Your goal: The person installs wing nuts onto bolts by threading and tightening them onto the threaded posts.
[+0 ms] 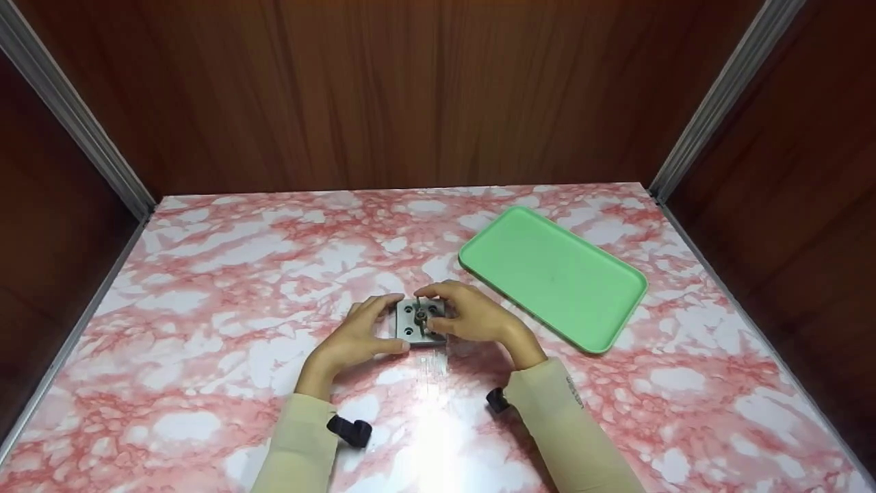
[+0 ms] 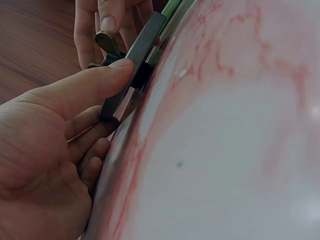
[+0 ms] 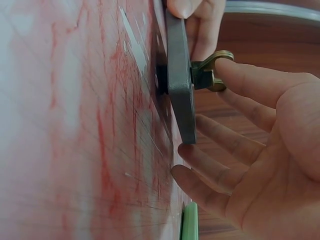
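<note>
A square grey metal plate (image 1: 404,323) with holes near its corners lies in front of me, a brass-coloured wing nut (image 1: 420,318) standing at its middle. My left hand (image 1: 350,342) grips the plate's left side, thumb at the near edge and fingers at the far edge. From the right, my right hand (image 1: 479,316) pinches the wing nut between thumb and forefinger. The right wrist view shows the thumb against one wing of the nut (image 3: 223,56), the other fingers beside the plate (image 3: 180,70). A dark piece (image 3: 161,80) shows beneath the plate, between it and the tabletop.
A light green tray (image 1: 554,274) lies at an angle to the right, beyond the right hand. The red-and-white marbled tabletop (image 1: 205,287) is bounded by brown wood-grain panels (image 1: 438,96) at the back and both sides. Black straps (image 1: 350,431) circle the wrists.
</note>
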Tool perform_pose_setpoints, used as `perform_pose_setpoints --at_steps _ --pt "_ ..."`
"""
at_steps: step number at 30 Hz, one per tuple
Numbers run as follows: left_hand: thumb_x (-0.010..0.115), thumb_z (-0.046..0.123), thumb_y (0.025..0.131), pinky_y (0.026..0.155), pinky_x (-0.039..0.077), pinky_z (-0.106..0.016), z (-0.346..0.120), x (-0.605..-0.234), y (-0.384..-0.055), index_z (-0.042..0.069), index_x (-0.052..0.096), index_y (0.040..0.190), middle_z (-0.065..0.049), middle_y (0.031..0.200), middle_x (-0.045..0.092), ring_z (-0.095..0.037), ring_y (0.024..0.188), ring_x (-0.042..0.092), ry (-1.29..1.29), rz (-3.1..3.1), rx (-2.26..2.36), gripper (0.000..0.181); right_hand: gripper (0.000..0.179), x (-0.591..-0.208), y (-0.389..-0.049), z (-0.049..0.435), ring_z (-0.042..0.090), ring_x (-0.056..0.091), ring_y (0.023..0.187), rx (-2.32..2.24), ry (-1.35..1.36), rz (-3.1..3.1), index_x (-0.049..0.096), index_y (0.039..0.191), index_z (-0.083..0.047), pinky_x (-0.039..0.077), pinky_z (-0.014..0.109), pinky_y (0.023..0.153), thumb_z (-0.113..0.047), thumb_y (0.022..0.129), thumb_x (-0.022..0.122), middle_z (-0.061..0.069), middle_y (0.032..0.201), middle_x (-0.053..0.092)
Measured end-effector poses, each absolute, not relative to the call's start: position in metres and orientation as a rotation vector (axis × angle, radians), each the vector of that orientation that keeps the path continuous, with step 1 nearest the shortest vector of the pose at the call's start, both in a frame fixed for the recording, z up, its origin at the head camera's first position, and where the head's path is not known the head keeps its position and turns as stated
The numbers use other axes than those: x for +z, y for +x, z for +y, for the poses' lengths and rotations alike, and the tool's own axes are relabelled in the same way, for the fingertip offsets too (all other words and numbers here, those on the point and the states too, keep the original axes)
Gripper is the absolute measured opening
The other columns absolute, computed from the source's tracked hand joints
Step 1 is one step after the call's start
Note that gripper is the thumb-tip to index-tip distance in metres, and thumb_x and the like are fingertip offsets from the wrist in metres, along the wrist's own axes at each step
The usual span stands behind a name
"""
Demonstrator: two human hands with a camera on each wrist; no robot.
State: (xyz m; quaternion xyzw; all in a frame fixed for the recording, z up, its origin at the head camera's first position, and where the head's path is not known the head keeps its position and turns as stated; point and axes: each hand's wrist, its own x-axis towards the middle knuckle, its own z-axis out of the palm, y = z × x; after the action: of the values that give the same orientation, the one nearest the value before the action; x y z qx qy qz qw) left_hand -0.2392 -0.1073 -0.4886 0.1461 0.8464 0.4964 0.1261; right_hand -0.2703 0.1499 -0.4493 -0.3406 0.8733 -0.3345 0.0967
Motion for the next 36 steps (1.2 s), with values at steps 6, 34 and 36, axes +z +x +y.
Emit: perform_pose_setpoints --at_steps 6,34,36 --pt "0.091 0.025 0.084 0.116 0.036 -0.055 -0.1069 -0.4894 -0.2395 0.024 0.047 0.160 -0.003 0.154 0.050 -0.027 0.138 0.040 0.424 2.472 1.439 0.088 0.054 -0.4507 -0.2702 0.1491 0.030 0.062 0.122 -0.988 -1.015 2.604 0.058 0.150 -0.005 0.048 0.050 0.109 -0.016 0.099 0.076 0.017 0.144 0.063" --pt "0.091 0.028 0.085 0.118 0.035 -0.057 -0.1084 -0.4892 -0.2385 0.026 0.046 0.161 0.000 0.159 0.046 -0.027 0.142 0.038 0.412 2.444 1.459 0.089 0.052 -0.4537 -0.2692 0.1438 0.027 0.062 0.108 -1.024 -0.940 2.657 0.064 0.141 -0.004 0.050 0.046 0.098 -0.023 0.096 0.081 0.011 0.133 0.068" --pt "0.091 0.028 0.085 0.118 0.035 -0.057 -0.1083 -0.4892 -0.2386 0.026 0.046 0.161 0.000 0.159 0.046 -0.027 0.142 0.038 0.411 2.443 1.460 0.089 0.051 -0.4541 -0.2690 0.1431 0.028 0.062 0.107 -1.031 -0.928 2.662 0.065 0.139 -0.003 0.050 0.047 0.097 -0.023 0.095 0.082 0.011 0.130 0.068"
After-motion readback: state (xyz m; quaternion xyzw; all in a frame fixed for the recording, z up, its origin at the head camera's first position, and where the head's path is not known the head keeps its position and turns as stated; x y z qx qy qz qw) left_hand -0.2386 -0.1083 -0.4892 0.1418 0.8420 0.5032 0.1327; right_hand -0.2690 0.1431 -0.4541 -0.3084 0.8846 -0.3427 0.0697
